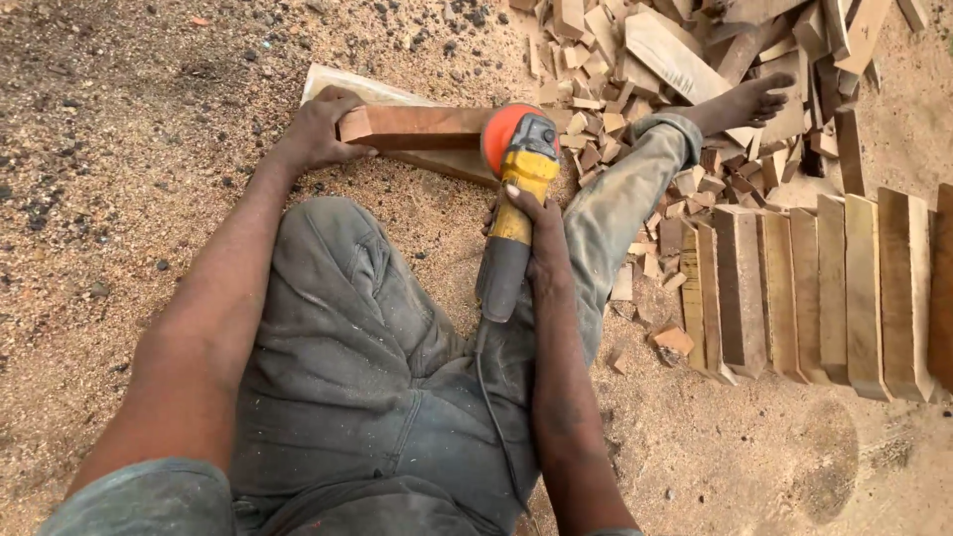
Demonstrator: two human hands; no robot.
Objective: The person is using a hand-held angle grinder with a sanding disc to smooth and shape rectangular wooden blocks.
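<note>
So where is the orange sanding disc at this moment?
In the head view, upper centre: the orange sanding disc presses on the right end of the wood block, which the left hand holds.

My left arm reaches forward, nearly straight, and my left hand (pixel 320 131) is palm down with fingers curled in a clamp. My right arm runs forward, forearm close along my right leg (pixel 620 203), and my right hand (pixel 539 238) is wrapped tight. My bare right foot (pixel 747 102) points away.
</note>
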